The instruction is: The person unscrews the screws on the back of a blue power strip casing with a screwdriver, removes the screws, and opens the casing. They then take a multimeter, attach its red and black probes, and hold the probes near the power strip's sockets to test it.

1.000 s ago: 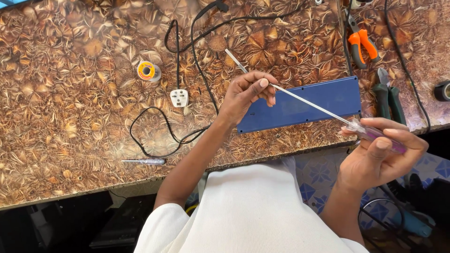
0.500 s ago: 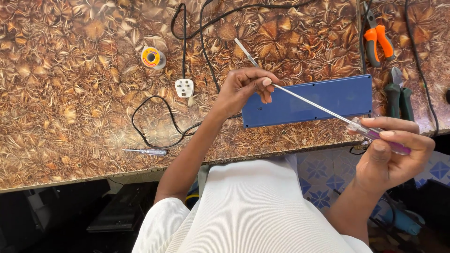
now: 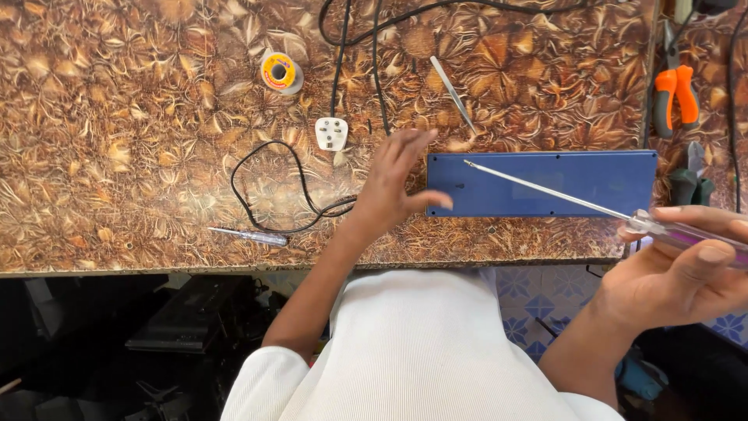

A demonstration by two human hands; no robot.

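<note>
Head view: bench with brown leaf-pattern top, dark space below its near edge. Left hand open, fingers spread, thumb touching blue panel. Right hand closed around long screwdriver, shaft lying over the panel.

The screwdriver handle runs off the right edge, fingers covering it

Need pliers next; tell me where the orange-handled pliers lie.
In the head view, the orange-handled pliers lie at the table's far right, beyond the blue rectangular case.
</note>
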